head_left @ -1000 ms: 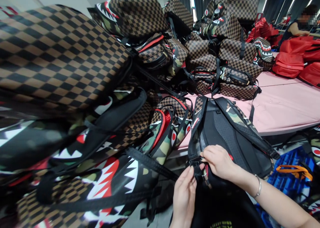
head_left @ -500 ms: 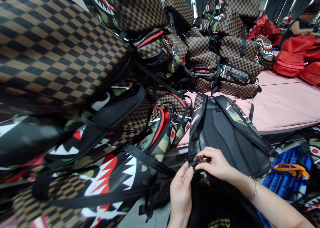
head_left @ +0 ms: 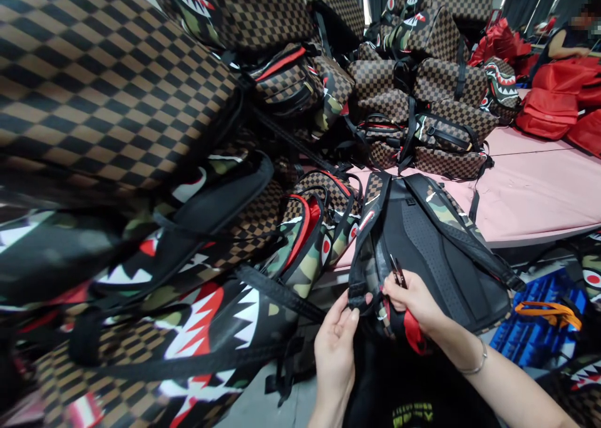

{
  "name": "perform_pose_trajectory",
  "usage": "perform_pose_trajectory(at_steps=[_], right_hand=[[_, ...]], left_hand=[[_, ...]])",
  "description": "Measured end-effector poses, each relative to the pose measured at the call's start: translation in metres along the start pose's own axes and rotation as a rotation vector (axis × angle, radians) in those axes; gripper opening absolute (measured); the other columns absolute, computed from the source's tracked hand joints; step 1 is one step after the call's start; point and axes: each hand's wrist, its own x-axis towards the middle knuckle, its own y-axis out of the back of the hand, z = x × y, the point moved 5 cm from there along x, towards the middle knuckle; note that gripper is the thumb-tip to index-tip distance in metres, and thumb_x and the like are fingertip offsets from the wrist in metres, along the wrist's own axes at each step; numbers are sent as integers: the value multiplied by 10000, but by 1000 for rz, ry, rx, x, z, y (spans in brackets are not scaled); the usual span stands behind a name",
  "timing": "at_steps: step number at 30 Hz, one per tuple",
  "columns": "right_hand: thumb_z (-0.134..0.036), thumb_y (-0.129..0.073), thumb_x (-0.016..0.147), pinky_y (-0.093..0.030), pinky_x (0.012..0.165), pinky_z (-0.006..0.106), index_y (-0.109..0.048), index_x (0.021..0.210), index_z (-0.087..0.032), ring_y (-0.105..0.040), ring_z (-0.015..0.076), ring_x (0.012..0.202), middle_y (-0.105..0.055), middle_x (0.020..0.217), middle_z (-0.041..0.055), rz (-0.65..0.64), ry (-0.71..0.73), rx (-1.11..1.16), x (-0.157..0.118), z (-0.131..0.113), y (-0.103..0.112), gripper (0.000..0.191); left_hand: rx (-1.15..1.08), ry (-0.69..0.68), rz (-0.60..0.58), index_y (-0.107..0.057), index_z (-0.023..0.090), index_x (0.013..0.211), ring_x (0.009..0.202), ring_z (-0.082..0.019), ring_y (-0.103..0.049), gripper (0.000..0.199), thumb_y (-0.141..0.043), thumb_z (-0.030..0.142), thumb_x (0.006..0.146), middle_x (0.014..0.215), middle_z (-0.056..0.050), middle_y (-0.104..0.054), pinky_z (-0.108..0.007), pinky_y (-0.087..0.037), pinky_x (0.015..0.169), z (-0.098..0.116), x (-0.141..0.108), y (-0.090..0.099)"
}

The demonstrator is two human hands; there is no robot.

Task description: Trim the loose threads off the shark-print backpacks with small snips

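A black backpack (head_left: pixel 425 253) lies back panel up in front of me, its camouflage and checkered shoulder straps spread. My left hand (head_left: pixel 337 340) is closed, pinching the lower end of its left shoulder strap (head_left: pixel 357 284). My right hand (head_left: pixel 413 300) is closed around a pair of thread snips (head_left: pixel 398 273), the dark blades pointing up beside the strap. Something red (head_left: pixel 414 333) shows below the right hand; whether it is part of the snips I cannot tell.
Checkered backpacks (head_left: pixel 117 90) with shark-mouth prints are heaped at the left and stacked along the pink table (head_left: pixel 530 196). Red bags (head_left: pixel 549 112) lie at the far right, near a seated person (head_left: pixel 563 46). A blue crate (head_left: pixel 549 315) with an orange strap (head_left: pixel 547 312) stands at the lower right.
My right hand has moved right and slightly down from the strap end, and the snips now point up. My left hand stays on the strap. The view has shifted slightly.
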Motion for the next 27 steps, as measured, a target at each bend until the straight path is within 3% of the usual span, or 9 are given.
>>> perform_pose_trajectory(at_steps=[5,8,10,13,17,20,22,25,27], right_hand=[[-400,-554,799,-292,470,199,-513,508,-151,-385,76,473,-427,476,-37,81,197,-562,-7,-7,19,385],[-226,-573,779,-376,548,200,-665,725,-175,-499,102,585,-562,623,-7,133,414,-720,-13,-17,12,119],[-163,-542,779,-412,575,202,-690,908,-217,-539,110,627,-608,710,10,65,542,-762,-15,-19,0,204],[-165,-528,793,-433,579,213,-689,972,-249,-558,121,632,-616,721,23,-18,627,-821,-16,-14,-14,256],[-196,-545,790,-443,571,228,-699,860,-227,-571,143,643,-611,715,33,-39,592,-785,-15,0,-14,171],[-242,-550,795,-423,546,226,-646,726,-194,-536,144,615,-568,680,27,27,477,-717,-20,6,-2,128],[-318,-548,809,-393,492,218,-580,656,-177,-484,133,554,-513,617,15,44,353,-561,-27,8,8,210],[-433,-451,848,-329,416,218,-425,513,-176,-367,113,454,-373,495,-14,-35,230,-288,-39,9,17,423],[-467,-422,850,-331,420,217,-378,471,-180,-359,111,442,-353,472,-16,-23,220,-308,-43,7,21,477]], left_hand=[[-34,64,-38,-631,138,1049,866,-208,-654,540,-785,199,535,789,-69,-718,-262,-505,768,5,-2,-7],[-44,88,-49,-636,142,1037,853,-206,-657,526,-783,187,534,795,-67,-718,-271,-500,785,4,-2,-9],[-42,78,-36,-640,146,1020,854,-205,-657,508,-777,163,532,822,-67,-719,-279,-492,807,1,-2,-8],[-19,63,-37,-626,149,1028,873,-215,-654,491,-750,120,554,881,-79,-714,-304,-484,827,-6,-9,-6],[6,38,-144,-598,126,1070,930,-225,-636,413,-682,156,667,954,-118,-696,-343,-457,877,-13,-18,-10],[-21,8,-192,-596,101,1065,923,-239,-636,408,-682,218,684,958,-144,-691,-365,-453,875,-13,-17,-12],[-33,-3,-181,-592,90,1066,913,-249,-639,441,-697,249,668,945,-153,-694,-381,-454,868,-11,-15,-11],[-37,5,-140,-583,80,1063,897,-249,-643,474,-716,260,645,922,-158,-698,-388,-444,875,-10,-12,-6],[-16,43,-145,-580,88,1062,889,-243,-642,490,-729,248,623,916,-148,-697,-378,-447,864,-13,-12,-5]])
